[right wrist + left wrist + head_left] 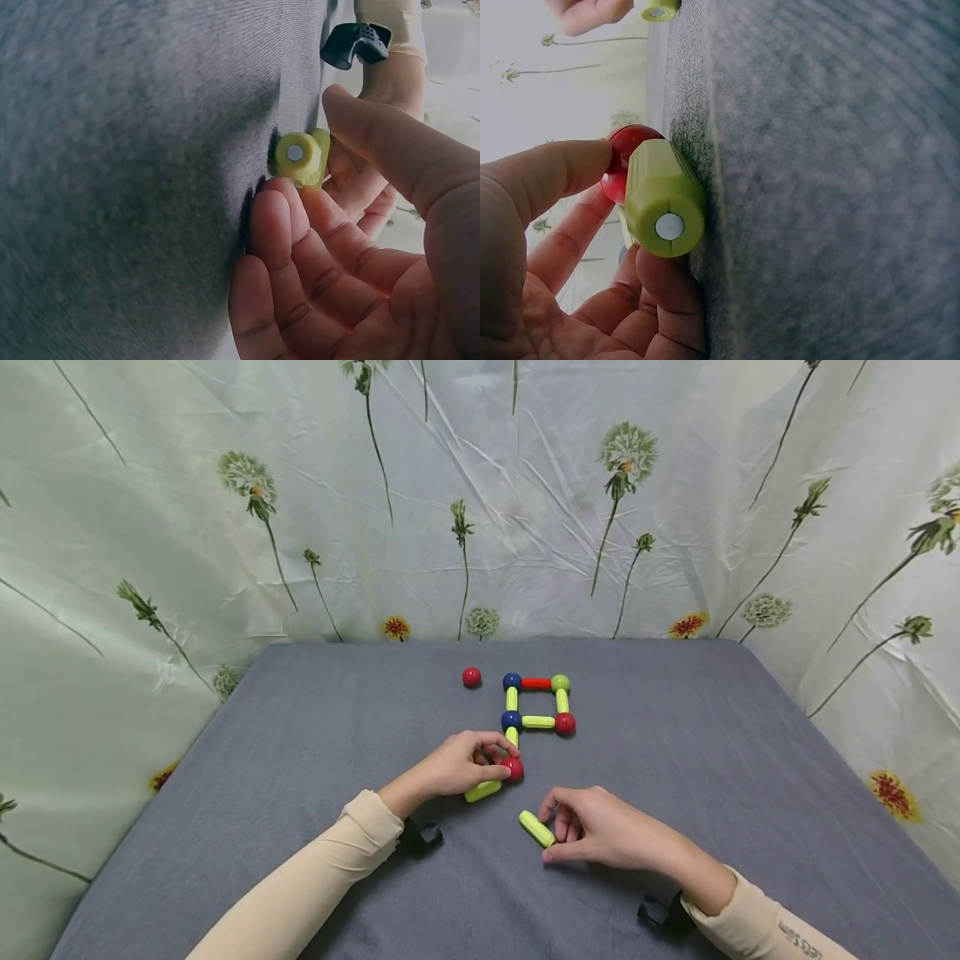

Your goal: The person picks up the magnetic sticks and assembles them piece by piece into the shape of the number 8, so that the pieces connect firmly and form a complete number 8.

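In the head view my left hand (459, 764) pinches a red ball (514, 769) between thumb and fingers. A yellow-green magnetic rod (664, 199) extends from that ball toward the left wrist camera, its round metal end showing. Another yellow-green rod (512, 737) runs from near the ball up to a blue ball (512, 720). My right hand (600, 828) is beside a loose yellow-green rod (536, 829) lying on the cloth. Its thumb stands apart from the rod in the right wrist view, while the fingertips (271, 217) are close by; contact is unclear.
Beyond the hands, a square of rods and balls lies flat, with a red rod (536, 683), a green ball (560, 683) and a red corner ball (566, 724). A single red ball (472, 677) sits left of it. Grey cloth (337, 718) covers the surface; a floral curtain (540, 527) hangs behind.
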Available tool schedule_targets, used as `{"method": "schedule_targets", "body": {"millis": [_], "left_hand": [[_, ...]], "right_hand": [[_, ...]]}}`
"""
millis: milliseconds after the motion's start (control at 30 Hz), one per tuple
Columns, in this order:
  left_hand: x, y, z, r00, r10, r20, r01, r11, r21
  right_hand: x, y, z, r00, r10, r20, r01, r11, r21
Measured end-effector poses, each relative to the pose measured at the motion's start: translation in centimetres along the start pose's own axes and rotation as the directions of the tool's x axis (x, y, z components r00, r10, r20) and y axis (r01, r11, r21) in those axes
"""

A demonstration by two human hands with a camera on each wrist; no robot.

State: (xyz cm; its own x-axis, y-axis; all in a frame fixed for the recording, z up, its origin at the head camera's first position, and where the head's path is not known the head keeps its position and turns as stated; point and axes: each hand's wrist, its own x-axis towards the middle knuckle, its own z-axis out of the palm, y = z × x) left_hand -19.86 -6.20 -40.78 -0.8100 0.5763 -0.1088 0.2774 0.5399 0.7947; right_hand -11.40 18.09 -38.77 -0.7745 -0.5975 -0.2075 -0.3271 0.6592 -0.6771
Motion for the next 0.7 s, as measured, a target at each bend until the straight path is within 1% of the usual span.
{"method": "schedule_targets", "body": {"millis": [367, 700], "left_hand": [[0.09, -0.09, 0.03, 1.0, 0.003, -0.01, -0.003, 1.0, -0.005], [0.06, -0.05, 0.11, 1.0, -0.009, -0.011, 0.009, 1.0, -0.001]], "right_hand": [[0.45, 0.32, -0.05, 0.999, 0.023, -0.026, -0.023, 1.0, -0.005], [0.74, 0.4, -0.02, 0.999, 0.036, -0.03, -0.037, 0.999, -0.024]]}}
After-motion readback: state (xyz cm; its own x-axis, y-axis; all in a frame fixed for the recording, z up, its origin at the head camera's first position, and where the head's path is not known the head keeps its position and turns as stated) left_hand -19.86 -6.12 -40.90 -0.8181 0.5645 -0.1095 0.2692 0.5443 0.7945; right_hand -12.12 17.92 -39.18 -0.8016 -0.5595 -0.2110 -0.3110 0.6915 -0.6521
